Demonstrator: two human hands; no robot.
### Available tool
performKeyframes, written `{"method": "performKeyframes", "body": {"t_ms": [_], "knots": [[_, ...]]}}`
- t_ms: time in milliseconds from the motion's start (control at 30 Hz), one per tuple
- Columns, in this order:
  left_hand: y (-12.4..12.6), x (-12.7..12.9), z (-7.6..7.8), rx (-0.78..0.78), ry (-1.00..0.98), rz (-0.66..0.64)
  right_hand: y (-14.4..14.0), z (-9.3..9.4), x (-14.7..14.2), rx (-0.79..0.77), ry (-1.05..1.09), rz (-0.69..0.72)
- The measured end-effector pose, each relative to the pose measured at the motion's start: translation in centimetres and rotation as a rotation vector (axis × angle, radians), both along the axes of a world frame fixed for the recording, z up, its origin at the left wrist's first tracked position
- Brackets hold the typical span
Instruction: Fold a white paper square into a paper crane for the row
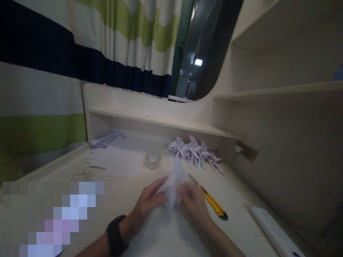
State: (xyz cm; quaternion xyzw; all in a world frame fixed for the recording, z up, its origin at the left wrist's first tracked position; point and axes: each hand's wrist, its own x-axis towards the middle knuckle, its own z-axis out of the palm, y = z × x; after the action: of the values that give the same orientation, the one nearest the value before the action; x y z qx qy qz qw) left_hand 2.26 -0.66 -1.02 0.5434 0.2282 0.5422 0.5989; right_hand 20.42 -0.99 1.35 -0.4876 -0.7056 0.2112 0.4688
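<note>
Between my hands, above the desk, is a white piece of paper (pixel 171 187) with a pointed tip standing up, partly folded and blurred. My left hand (pixel 151 198) grips its left side between thumb and fingers, with a black band on the wrist. On the other side my right hand (pixel 191 200) has its fingers closed at the paper's edge. Just right of that hand lies a yellow utility knife (pixel 214 205) with its blade out. Behind the paper, several white paper pinwheels (pixel 193 150) lie in a cluster.
A roll of clear tape (pixel 153 160) rests on the desk (pixel 128 210). White paper sheets (pixel 120 157) and several rolled paper sticks (pixel 105 139) lie at the back left, near a small pile of thin pieces (pixel 83 175). A white power strip-like bar (pixel 273 228) lies at right.
</note>
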Motion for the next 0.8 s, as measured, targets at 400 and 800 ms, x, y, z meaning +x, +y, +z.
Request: {"method": "performKeyframes", "body": {"t_ms": [400,800], "knots": [[-1.4,0.4,2.6,0.063,0.229,0.236,-1.6,2.0,-0.6,-0.085,0.189,0.028],[-3.3,0.3,4.4,0.011,0.29,0.322,-2.6,2.3,-0.2,0.053,0.084,0.043]]}}
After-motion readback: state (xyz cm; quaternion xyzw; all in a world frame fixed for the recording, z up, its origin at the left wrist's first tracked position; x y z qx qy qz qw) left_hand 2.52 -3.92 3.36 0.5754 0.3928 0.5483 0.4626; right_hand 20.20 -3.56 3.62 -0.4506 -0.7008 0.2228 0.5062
